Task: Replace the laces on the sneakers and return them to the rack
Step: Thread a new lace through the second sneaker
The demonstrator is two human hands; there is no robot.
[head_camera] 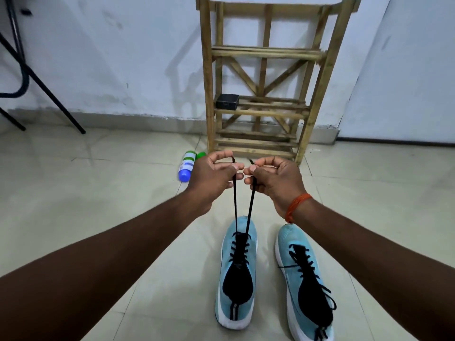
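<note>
- 2 bare forearms [110,254] reach in from 7 and 5 o'clock and meet near the middle of the view.
- The left hand [214,173] and right hand [273,178] are close together with fingers curled, their thumbs almost touching.
- Each hand pinches 1 end of a black lace [235,205] between thumb and forefinger, and both tips poke up above the fingers.
- The 2 strands run down taut toward 6 o'clock and join the left sneaker [225,299] at the toe end of its lacing.
- That sneaker is light blue with a white sole and a black tongue. It stands on the pale tiled floor [98,193], toe pointing to 12 o'clock.
- The right sneaker [288,244], its match, stands just beside it at 3 o'clock, not touching. It is laced in black, with loose ends lying over its outer side.
- A wooden rack [208,77] stands at 12 o'clock beyond the hands, against a white wall [123,57].
- A small black box [227,101] sits at the 9 o'clock end of a middle shelf.
- A white bottle [187,166] with a blue cap lies on the floor at 9 o'clock of the left hand.
- An orange thread [296,206] circles the right wrist.
- Black metal legs [49,89] slant down at 10 o'clock.
</note>
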